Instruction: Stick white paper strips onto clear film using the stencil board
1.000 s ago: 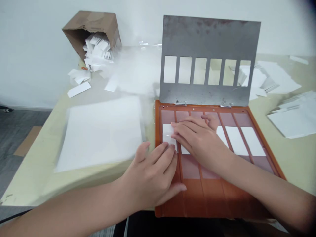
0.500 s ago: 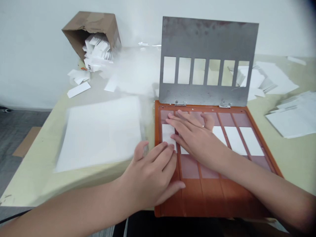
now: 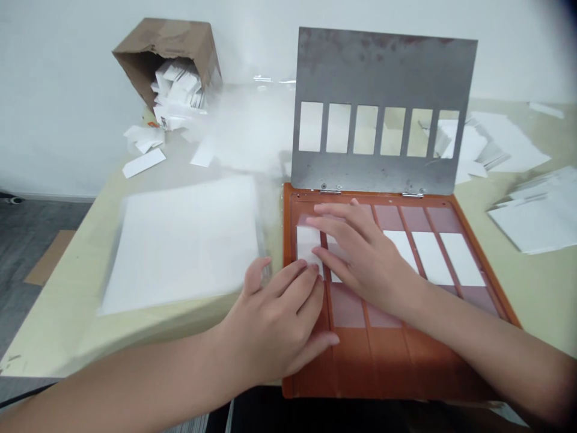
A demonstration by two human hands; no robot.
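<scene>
Here's where we're at: our right hand point(image 3: 367, 258) is open, fingers spread and lying flat over the white cards point(image 3: 433, 257) in the left part of the orange slotted tray point(image 3: 311, 376). Our left hand point(image 3: 270, 319) is half curled at the near edge of those cards, with its fingertips around the leftmost one. Neither hand looks closed on anything; we're more pressing or nudging than pinching.

The cards sit in a row across the tray's middle, each in its own lane between thin raised ribs. Part of the row is hidden under our right hand, so we can't say how many cards are under there.

From the look of them, these cards are light, thin and fairly stiff, but they'd crease if bent. They'd probably skate around on that smooth tray too. We'd go with flat fingertips on the face, or take the long edges, not the corners.

Behind the tray, a hinged steel plate point(image 3: 383, 69) with six windows stands up. On the tabletop point(image 3: 534, 307) we've got a stack of white sheets point(image 3: 180, 246) to the left, loose white sheets point(image 3: 536, 219) to the right, and a tipped cardboard box point(image 3: 155, 48) spilling white slips point(image 3: 174, 90).
</scene>
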